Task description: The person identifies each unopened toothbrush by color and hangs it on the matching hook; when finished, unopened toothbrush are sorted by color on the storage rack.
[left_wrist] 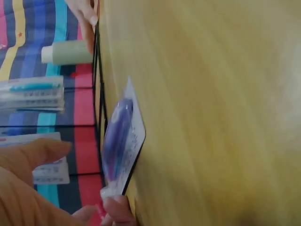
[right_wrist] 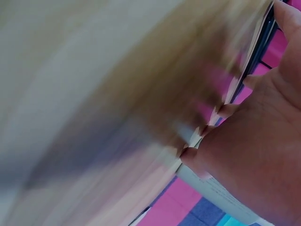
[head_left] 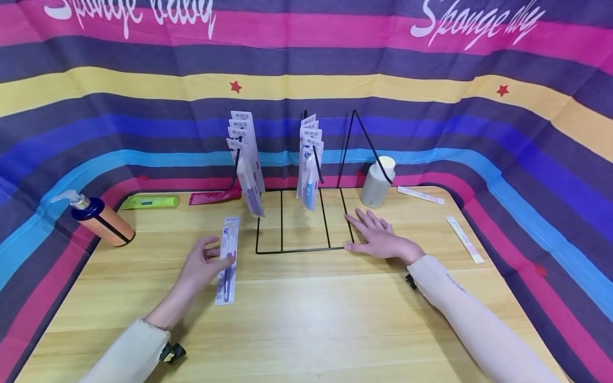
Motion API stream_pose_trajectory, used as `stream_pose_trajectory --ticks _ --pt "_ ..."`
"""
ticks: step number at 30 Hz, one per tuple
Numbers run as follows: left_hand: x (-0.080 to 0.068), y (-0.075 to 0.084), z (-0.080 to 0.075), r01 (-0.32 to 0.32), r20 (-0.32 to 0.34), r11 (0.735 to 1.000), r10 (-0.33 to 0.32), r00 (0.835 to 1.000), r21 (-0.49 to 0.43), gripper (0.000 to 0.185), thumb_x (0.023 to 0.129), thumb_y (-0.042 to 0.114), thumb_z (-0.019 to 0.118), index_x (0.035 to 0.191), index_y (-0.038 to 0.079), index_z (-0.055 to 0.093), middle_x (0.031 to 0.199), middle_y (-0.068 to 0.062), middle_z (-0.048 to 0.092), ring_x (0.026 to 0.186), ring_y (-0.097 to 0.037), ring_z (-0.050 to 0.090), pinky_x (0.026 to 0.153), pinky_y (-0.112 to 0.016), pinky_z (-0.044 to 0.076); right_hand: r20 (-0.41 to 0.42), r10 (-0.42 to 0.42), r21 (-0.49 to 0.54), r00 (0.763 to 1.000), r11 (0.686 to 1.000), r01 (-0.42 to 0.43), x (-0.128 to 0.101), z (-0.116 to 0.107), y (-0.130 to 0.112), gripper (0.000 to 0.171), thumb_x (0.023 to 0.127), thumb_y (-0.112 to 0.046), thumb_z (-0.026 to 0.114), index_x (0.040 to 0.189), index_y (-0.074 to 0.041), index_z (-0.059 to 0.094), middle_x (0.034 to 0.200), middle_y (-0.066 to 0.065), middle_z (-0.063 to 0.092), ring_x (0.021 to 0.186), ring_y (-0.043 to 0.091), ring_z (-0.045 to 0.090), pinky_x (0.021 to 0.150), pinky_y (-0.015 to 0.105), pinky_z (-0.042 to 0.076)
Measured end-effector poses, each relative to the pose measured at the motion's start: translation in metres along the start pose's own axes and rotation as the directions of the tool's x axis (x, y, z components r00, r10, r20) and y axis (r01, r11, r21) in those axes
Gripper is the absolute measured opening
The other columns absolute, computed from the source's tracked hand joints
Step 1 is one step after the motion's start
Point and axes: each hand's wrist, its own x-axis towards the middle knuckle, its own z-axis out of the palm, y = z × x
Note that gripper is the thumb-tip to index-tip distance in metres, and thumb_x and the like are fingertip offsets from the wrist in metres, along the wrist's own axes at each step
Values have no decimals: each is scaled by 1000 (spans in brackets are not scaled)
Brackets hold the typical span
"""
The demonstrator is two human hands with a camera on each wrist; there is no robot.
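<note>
A packaged toothbrush [head_left: 229, 282] with a purple handle lies on the wooden table, left of a black wire rack [head_left: 301, 250]. My left hand [head_left: 203, 266] is over its left side; in the left wrist view a fingertip meets the pack's edge while the thumb stands apart from it. At the rack's right front corner, my right hand [head_left: 378, 236] rests with fingers spread on the table and thumb by the wire. Packaged toothbrushes hang in two rows on the rack, a left row [head_left: 249, 175] and a middle row [head_left: 310, 170]; its right hook [head_left: 371, 143] carries none.
Behind my right hand a white-capped bottle [head_left: 375, 183] stands by the rack. Two slim white packets [head_left: 464, 239] lie at the right. To the left are a pump bottle [head_left: 102, 218], a green tube [head_left: 150, 202] and a red tube [head_left: 215, 197]. Striped cloth [head_left: 143, 69] surrounds the table.
</note>
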Motion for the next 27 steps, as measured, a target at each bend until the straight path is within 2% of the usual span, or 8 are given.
stream_pose_trajectory --ticks 2,5,8,11,14,18,23,27 --pt "-1 -1 1 18 25 999 -19 1000 37 90 97 12 81 166 -6 25 150 -35 48 124 -42 57 98 -44 56 5 3 7 1000 1000 -3 0 -1 -1 93 106 -60 62 176 -14 21 180 25 1 162 52 -8 121 80 -3" --pt "-1 -2 2 3 37 989 -8 999 145 93 94 10 82 165 -8 24 143 -36 53 119 -43 61 96 -51 58 3 5 10 1000 1000 -5 1 1 5 95 105 -64 61 176 -16 20 180 24 1 163 51 -9 120 81 -4" --pt "0 -3 2 -29 45 965 18 999 262 93 93 11 82 163 -10 24 132 -33 61 108 -40 68 90 -52 60 9 10 -2 1000 1000 -10 3 2 10 96 104 -68 59 177 -20 18 181 21 -1 163 49 -11 121 80 -4" --pt "-1 -2 2 -54 63 945 35 997 322 88 94 11 82 159 -10 27 120 -30 68 98 -35 71 82 -49 61 16 14 0 1000 1000 -14 4 1 10 95 105 -66 60 177 -20 18 181 21 -2 163 49 -12 121 80 -4" --pt "-2 0 1 -59 79 943 35 996 328 81 94 10 80 154 -9 29 112 -26 69 88 -31 72 74 -46 62 22 15 17 1000 1000 -15 3 -3 4 94 106 -63 61 176 -16 19 181 23 -2 163 49 -11 121 79 -4" --pt "-4 -1 -1 -71 102 956 43 994 286 75 95 5 79 150 -6 29 105 -23 68 79 -28 70 67 -42 61 19 1 20 1000 1000 -1 2 -1 4 96 105 -66 60 176 -16 19 180 24 -2 162 51 -12 120 80 -6" --pt "-6 -7 -1 -120 133 969 93 987 214 65 96 1 77 146 -3 35 108 -20 63 86 -28 66 70 -40 60 17 3 10 1000 1000 -3 4 4 11 97 104 -72 56 177 -21 17 182 19 -3 163 46 -13 123 77 -6" --pt "-10 -10 0 -88 92 980 72 993 181 45 100 2 72 137 -6 48 109 -17 58 90 -25 57 69 -32 52 2 -18 29 1000 999 18 3 6 13 97 104 -71 57 177 -20 19 181 22 -2 162 50 -12 120 80 -7"
